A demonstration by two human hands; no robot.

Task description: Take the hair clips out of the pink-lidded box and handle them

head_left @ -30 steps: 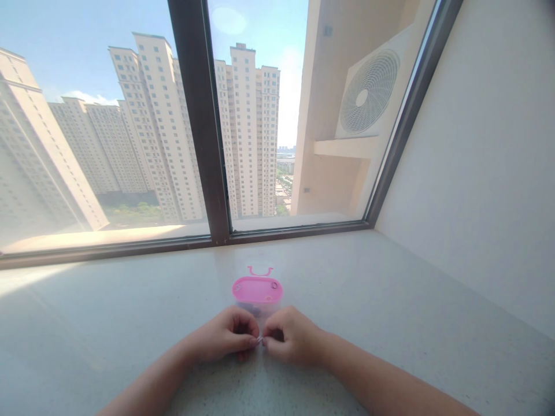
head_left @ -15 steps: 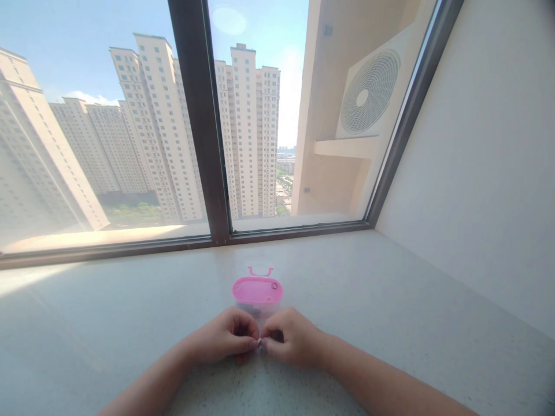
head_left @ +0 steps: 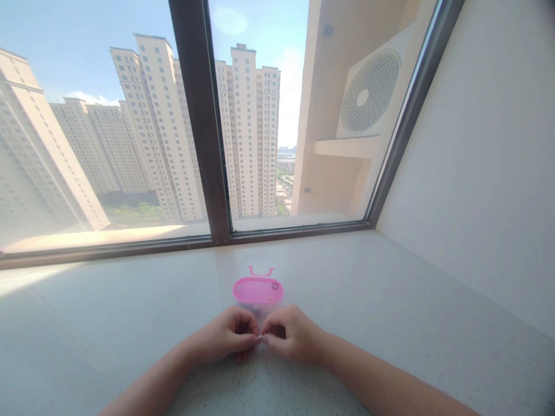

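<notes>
On the stone window ledge (head_left: 108, 300), the left hand (head_left: 225, 335) and the right hand (head_left: 293, 335) are pinching a tiny white thing (head_left: 260, 340) between their fingertips, just in front of a clear box with a pink lid (head_left: 258, 290).

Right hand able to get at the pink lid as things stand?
Probably yes. The right hand sits just in front of the pink lid, with nothing between them on the stone sill. Its fingers pinch something small with the left hand, so it would likely let go first.
</notes>
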